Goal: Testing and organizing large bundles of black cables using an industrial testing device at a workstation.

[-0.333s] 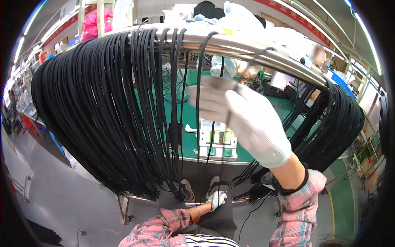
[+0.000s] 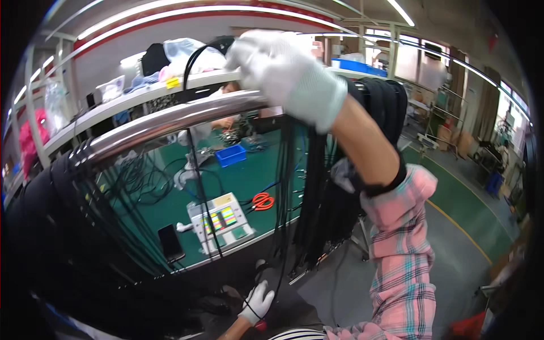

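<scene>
My right hand [image 2: 286,76], in a white knit glove, is raised over the shiny metal rail [image 2: 175,116]. Its fingers are closed on a black cable [image 2: 191,63] that arches up to the left of the hand. Down near my lap, my left hand [image 2: 258,302], gloved as well, is closed with a thin black cable running across it. Many black cables [image 2: 45,226] hang from the rail's left part. A dense group of hanging cables [image 2: 317,198] is below and right of my right hand. Motion blurs the right fingers.
Behind the rail, a green-topped table holds a light-coloured device [image 2: 229,207] with coloured panels, a black phone [image 2: 170,242], an orange-handled tool [image 2: 262,202] and a blue tray [image 2: 230,156]. A white shelf [image 2: 107,116] runs behind; another person's hand [image 2: 224,122] shows below it.
My view has swung to the right. My right hand has risen from among the middle cables to above the rail, with a cable now arching from it. My left hand stays low.
</scene>
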Motion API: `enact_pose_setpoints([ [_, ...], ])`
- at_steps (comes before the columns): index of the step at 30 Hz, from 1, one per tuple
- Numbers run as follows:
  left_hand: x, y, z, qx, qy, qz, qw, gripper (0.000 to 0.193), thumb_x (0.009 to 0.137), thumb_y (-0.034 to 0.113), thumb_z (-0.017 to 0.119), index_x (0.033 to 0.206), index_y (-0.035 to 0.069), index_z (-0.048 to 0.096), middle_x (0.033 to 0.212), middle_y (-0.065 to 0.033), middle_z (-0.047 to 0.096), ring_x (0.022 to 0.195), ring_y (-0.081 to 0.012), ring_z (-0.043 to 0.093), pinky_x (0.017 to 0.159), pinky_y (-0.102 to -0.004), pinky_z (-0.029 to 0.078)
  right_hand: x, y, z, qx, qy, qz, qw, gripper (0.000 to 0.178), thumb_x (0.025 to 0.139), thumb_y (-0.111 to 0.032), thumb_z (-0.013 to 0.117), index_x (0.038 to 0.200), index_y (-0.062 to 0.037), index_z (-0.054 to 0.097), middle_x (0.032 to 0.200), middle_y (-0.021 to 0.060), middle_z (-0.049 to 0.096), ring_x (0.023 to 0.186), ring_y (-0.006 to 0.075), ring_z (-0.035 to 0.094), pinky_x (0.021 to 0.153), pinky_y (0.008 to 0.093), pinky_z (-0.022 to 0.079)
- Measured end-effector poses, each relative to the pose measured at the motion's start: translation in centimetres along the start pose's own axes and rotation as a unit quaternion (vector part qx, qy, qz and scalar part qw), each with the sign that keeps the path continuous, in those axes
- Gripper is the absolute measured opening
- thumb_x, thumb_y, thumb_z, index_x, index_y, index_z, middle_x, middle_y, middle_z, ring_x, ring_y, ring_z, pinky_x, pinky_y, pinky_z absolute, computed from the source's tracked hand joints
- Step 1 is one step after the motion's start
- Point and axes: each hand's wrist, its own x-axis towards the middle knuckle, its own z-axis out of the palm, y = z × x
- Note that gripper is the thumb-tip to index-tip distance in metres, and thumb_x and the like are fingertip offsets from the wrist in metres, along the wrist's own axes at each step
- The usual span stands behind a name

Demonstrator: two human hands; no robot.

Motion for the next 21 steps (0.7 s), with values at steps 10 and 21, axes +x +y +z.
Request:
enact_pose_setpoints([
  [10,-0.9,1.0,-7.2,-0.413,-0.092,-0.302,0.854,0.033,0.1,0.02,0.049,0.127,0.001,0.054,0.101,-0.0094,0.068,0.086,-0.0152,0.065,0.079,-0.0287,0.053,-16.2,21.2,-9.6,-0.398,-0.346,0.307,0.792,0.028,0.092,-0.019,0.045,0.106,-0.0025,0.061,0.106,0.0194,0.062,0.095,0.0349,0.064,0.084,0.0437,0.052],
  [21,-0.4,-1.9,-7.8,-0.293,-0.047,-0.358,0.885,0.034,0.099,0.026,0.05,0.122,0.001,0.057,0.092,-0.0049,0.067,0.075,-0.0092,0.06,0.07,-0.0245,0.05,-38.0,30.3,-16.7,-0.36,-0.062,0.696,0.619,0.042,0.093,-0.036,0.04,0.114,-0.0057,0.06,0.116,0.026,0.06,0.11,0.0438,0.056,0.094,0.0488,0.045],
])
